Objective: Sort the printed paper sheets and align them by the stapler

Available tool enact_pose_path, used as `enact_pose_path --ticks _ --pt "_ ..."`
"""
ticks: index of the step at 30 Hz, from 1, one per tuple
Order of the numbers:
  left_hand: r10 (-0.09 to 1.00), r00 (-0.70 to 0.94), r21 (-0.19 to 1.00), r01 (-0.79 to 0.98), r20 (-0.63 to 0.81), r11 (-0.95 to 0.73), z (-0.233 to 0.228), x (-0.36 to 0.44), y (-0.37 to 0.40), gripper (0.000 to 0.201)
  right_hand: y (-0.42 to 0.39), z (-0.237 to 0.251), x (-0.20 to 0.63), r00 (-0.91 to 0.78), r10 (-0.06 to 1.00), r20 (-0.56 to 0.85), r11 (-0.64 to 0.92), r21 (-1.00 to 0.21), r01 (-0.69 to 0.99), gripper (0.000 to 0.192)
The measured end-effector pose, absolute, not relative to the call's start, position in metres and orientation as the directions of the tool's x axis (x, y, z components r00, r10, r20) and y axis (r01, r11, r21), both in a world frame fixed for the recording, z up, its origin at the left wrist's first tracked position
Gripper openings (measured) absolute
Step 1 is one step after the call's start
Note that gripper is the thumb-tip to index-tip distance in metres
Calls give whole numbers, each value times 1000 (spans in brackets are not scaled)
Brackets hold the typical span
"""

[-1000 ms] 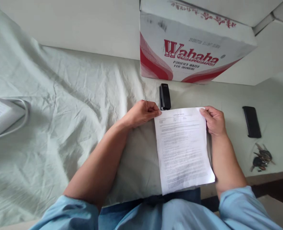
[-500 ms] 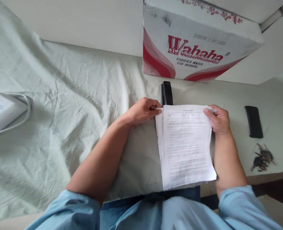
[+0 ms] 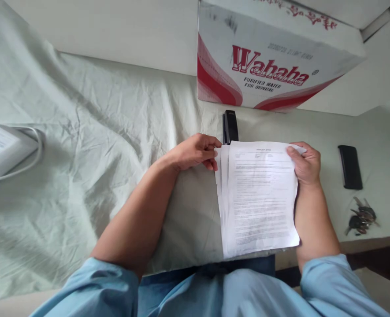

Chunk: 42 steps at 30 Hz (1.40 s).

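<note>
Wrinkled sheet [image 3: 92,132], papers [image 3: 261,198] pinched by both hands, stapler [image 3: 230,127] beyond.

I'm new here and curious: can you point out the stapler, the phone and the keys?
stapler [image 3: 230,126]: head view, middle of its black body.
phone [image 3: 350,167]: head view, centre of its dark face.
keys [image 3: 360,215]: head view, middle of the bunch.

Printed text on papers [image 3: 262,198] too small to read; stapler [image 3: 230,127] half hidden behind them
</note>
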<state>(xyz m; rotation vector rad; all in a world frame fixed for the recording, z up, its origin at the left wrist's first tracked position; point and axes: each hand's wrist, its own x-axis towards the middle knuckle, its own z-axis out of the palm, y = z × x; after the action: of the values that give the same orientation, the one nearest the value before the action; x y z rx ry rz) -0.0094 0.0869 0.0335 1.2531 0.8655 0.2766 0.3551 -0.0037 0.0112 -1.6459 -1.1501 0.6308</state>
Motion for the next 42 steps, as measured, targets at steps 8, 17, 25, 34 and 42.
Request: enact_pose_path --ticks 8,17,25,34,42 --pt "624 660 906 258 -418 334 36 -10 88 31 -5 14 341 400 914 70 -72 -942 329 51" --pt "622 681 920 246 -387 304 29 -12 89 22 -6 15 333 391 920 29 -100 -947 304 51" --pt "633 707 948 270 -316 171 25 -14 91 12 -5 14 333 387 921 37 -102 -938 332 52" --pt "626 709 944 288 -324 163 26 -12 92 10 -6 12 335 394 917 54 -95 -932 349 52" --pt "626 709 943 290 -326 163 28 -12 91 11 -4 11 335 426 896 125 -63 -914 401 56"
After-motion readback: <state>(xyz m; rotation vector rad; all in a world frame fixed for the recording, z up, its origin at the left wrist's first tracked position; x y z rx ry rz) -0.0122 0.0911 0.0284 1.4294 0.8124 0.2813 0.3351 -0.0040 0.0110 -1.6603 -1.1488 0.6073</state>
